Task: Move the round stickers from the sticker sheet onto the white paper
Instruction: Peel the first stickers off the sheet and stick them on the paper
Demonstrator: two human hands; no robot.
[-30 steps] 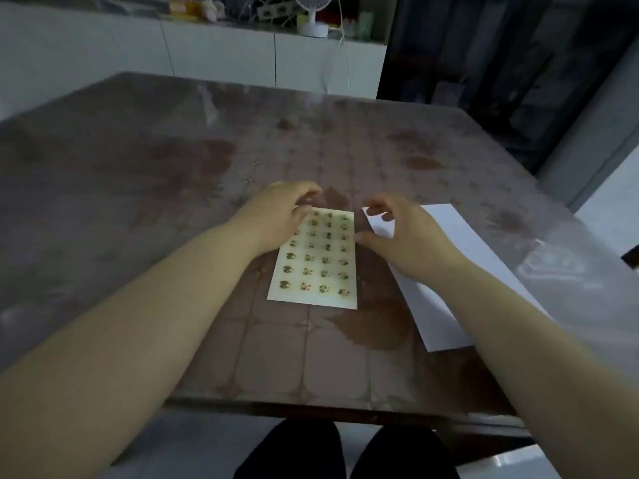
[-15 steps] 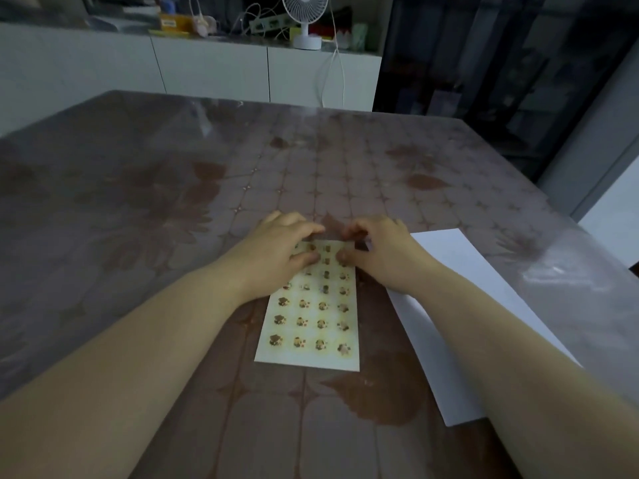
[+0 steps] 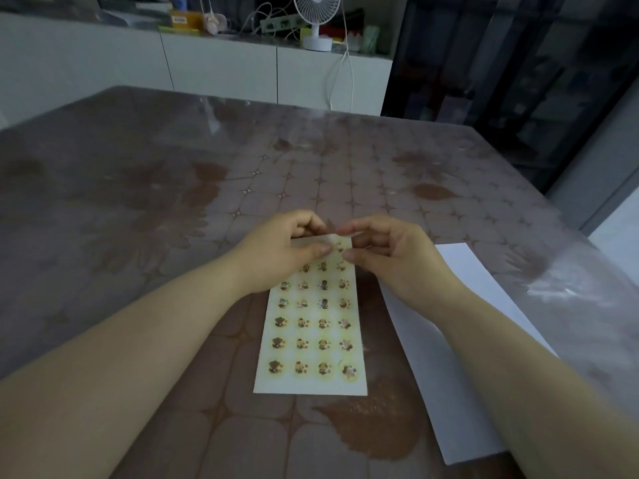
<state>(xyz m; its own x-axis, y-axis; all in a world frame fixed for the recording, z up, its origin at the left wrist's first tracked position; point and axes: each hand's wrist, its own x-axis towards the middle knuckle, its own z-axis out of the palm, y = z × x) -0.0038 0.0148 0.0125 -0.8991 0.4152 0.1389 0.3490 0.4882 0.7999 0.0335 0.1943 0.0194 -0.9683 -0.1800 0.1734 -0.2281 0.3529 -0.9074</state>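
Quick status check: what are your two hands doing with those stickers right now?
Left hand and right hand pinch the sticker sheet at its far edge. White paper bare. Nothing in the way.

Sticker sheet [image 3: 313,335] top rows hidden under hands

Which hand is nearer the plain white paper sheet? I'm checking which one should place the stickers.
Right. The right hand is beside the white paper sheet, its forearm lying over it. The left hand is farther off, across the sticker sheet.
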